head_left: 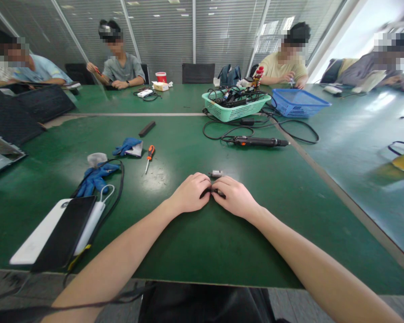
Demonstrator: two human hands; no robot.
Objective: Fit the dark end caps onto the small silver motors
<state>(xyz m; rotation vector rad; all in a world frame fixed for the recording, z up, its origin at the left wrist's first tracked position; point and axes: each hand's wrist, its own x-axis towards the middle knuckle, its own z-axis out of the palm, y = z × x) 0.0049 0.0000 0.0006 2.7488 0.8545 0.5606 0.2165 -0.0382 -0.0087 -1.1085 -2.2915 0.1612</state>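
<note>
My left hand [190,193] and my right hand [234,196] meet at the middle of the green table, their fingertips closed on a small black part [218,194]. Its exact kind is hidden by my fingers. Just beyond them lies a small metal cylinder, perhaps a motor [216,173], apart from both hands. Farther left, an orange-handled screwdriver [150,154] rests on the green tabletop [188,242]. Blue gloves [96,179] lie left of my left hand, and a white power bank with a black phone on it [63,233] sits nearer the table's front edge.
An electric screwdriver [259,141] with coiled black cables lies ahead to the right. Beyond it stand a green basket of tools [235,107] and a blue basket [298,103]. Several co-workers sit around the far table edges, one of them holding a small tool.
</note>
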